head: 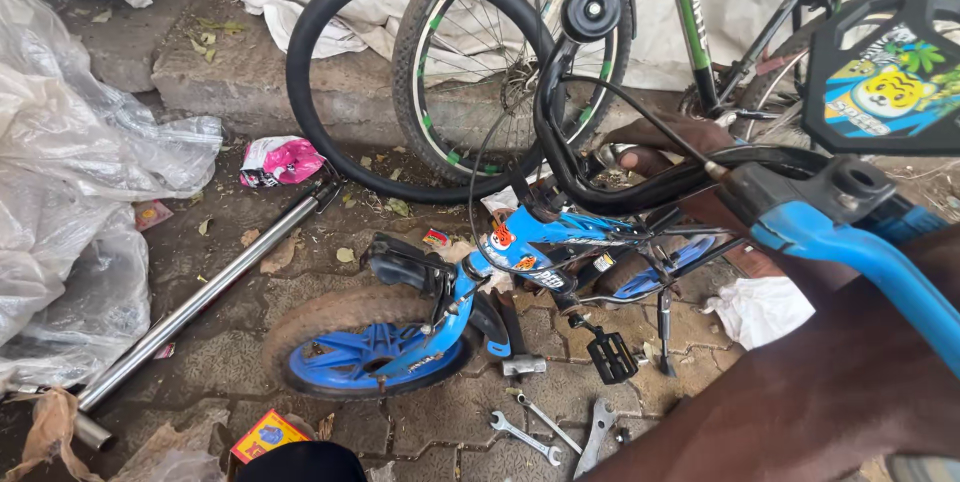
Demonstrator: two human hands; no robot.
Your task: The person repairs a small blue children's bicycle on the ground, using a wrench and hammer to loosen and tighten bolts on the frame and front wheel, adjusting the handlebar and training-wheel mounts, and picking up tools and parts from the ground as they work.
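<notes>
A small blue child's bicycle [530,247] lies on its side on the paving, its blue front wheel [365,352] toward me. My right hand [655,137] reaches in from the right behind the blue bar [840,242] and closes on the black handlebar [640,190] near the stem. A brake cable [640,107] loops past the knuckles. A bare limb of mine [800,402] fills the lower right corner. My left hand is out of sight.
A loose black tyre [300,72] and a larger bicycle's wheel [432,112] lean on the kerb behind. A silver pump [200,292] lies at left by plastic sheeting [70,172]. A hammer [515,342], two spanners [525,437], a pedal [612,354] and a white rag [760,307] lie on the ground.
</notes>
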